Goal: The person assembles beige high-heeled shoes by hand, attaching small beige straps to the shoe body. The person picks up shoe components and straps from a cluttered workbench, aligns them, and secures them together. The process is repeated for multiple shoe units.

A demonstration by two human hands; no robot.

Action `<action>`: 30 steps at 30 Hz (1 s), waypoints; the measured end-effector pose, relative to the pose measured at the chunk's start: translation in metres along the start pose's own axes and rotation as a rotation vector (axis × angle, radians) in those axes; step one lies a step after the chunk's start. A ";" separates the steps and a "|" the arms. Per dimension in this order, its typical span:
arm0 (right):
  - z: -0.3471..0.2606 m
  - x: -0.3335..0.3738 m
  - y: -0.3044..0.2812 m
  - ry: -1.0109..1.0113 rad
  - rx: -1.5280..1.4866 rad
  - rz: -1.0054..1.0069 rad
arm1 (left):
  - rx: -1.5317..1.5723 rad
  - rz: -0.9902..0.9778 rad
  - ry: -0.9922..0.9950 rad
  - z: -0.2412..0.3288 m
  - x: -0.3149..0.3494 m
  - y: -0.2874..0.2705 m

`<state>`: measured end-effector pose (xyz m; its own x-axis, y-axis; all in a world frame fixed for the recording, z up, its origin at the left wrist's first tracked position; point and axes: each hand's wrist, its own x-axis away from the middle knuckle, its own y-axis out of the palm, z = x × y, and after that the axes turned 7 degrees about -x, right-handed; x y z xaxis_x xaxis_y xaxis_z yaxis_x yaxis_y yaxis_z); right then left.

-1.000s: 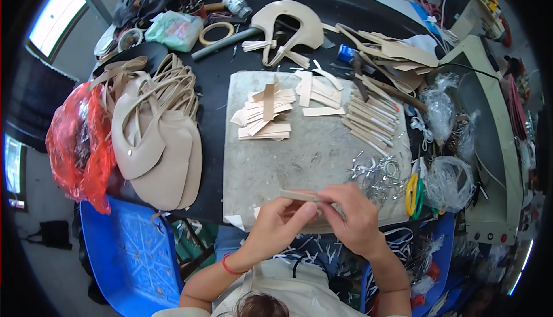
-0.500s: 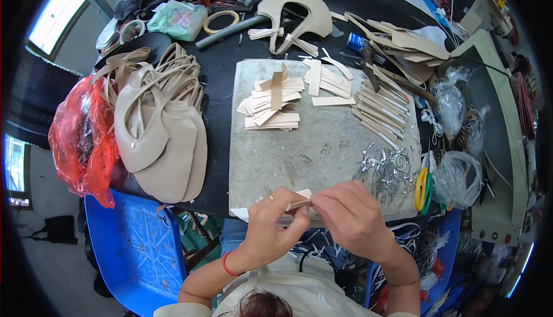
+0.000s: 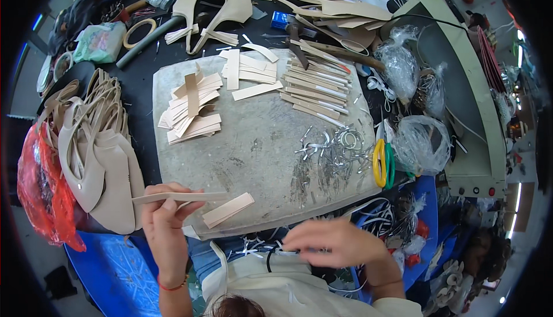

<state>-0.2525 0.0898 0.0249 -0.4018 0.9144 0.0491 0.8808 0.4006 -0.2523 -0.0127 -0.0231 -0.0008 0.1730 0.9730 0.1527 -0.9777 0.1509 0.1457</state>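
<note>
My left hand (image 3: 165,222) is closed on a long beige leather strip (image 3: 212,196), pinched level between thumb and fingers over the near left corner of the grey board (image 3: 253,170). Beside its end, a few pale strips (image 3: 228,210) lie overlapped near the board's front edge. My right hand (image 3: 337,243), blurred by motion, is off the board's near edge, over my lap. Its fingers are stretched out and apart, with nothing seen in them. Farther back lie a loose pile of pale strips (image 3: 203,124) and a row of narrow folded strips with white ends (image 3: 314,89).
Metal rings and pins (image 3: 340,147) cover the board's right side, next to yellow-handled scissors (image 3: 378,162). A hammer (image 3: 334,55) lies behind the strips. Stacked beige leather pieces (image 3: 101,164) and a red plastic bag (image 3: 43,190) sit at left. Blue bins (image 3: 124,268) stand below the table.
My hands were together at a strip; now they are apart. My left hand keeps a strip, farther left, and my right hand has drawn back toward me. The view has turned rightward.
</note>
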 end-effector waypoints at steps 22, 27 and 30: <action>0.051 -0.007 -0.046 -0.078 1.275 0.471 | -0.057 -0.253 -0.076 -0.011 0.018 0.022; 0.046 -0.006 -0.046 0.017 1.307 0.370 | -0.048 -0.247 -0.070 -0.013 0.021 0.025; 0.046 -0.011 -0.050 -0.068 1.055 0.557 | -0.058 -0.250 -0.056 -0.015 0.021 0.024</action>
<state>-0.3040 0.0574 -0.0070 -0.0703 0.9295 -0.3620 0.3112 -0.3243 -0.8933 -0.0338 0.0035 -0.0090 0.4147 0.8933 0.1732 -0.9088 0.3968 0.1292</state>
